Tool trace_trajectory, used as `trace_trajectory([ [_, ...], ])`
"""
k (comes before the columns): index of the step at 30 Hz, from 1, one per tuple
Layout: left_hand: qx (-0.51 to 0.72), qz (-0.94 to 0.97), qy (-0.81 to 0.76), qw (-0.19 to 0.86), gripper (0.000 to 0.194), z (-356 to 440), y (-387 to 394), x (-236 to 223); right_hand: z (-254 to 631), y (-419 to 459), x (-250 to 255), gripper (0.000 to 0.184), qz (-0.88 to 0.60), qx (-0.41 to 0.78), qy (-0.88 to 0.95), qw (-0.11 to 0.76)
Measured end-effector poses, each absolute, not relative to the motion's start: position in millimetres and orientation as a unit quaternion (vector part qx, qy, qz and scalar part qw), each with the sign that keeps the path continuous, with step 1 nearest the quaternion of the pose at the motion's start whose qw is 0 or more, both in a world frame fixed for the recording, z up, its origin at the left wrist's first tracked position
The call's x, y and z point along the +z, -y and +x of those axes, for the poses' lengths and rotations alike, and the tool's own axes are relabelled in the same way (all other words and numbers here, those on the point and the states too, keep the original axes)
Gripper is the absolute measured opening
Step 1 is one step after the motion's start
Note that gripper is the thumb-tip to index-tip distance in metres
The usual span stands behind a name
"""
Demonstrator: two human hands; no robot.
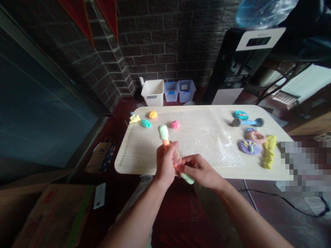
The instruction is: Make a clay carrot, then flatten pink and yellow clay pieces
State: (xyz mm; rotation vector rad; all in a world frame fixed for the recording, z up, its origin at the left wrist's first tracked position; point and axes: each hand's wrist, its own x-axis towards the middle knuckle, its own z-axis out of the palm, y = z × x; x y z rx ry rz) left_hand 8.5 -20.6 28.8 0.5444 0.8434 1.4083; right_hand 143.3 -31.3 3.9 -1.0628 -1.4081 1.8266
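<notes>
Now the left hand (167,163) wraps round an orange clay stick (166,142) with green ends, over the table's (253,170) near edge; the right hand (199,171) pinches beside its near end. Squeezing too hard could bend or snap it.

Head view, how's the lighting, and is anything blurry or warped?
In the head view, the dark brick wall is dim, white glare flecks the clear bubble wrap, the brown cardboard box at lower left looks soft and skewed, the pale-green and orange clay piece reads more clearly, and a pixelated patch masks part of the right edge.
</notes>
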Motion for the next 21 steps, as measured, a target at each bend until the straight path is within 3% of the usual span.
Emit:
trace_trajectory([
  [6, 0.63, 0.179, -0.34, 0.675, 0.049, 2.0, 17.8, 29.1, 149.2, 29.1, 7.6, 0.03, -0.388, 0.721, 0.475, 0.321],
  [11, 0.664, 0.037, -0.231, 0.711, 0.03, -14.3, 8.9, 30.9, 158.6, 20.4, 9.9, 0.038, -0.331, 0.811, 0.298, 0.38],
  [14, 0.673, 0.029, -0.219, 0.706, 0.026, -16.0, 7.8, 29.1, 152.8, 20.2, 8.9, 0.025, -0.336, 0.784, 0.269, 0.448],
  [18, 0.676, 0.04, -0.235, 0.698, 0.022, -13.4, 10.1, 28.1, 139.6, 25.3, 9.6, 0.038, -0.337, 0.744, 0.295, 0.495],
  [21, 0.677, 0.051, -0.251, 0.691, 0.021, -9.8, 11.9, 27.8, 134.5, 27.0, 10.8, 0.037, -0.341, 0.724, 0.304, 0.517],
])
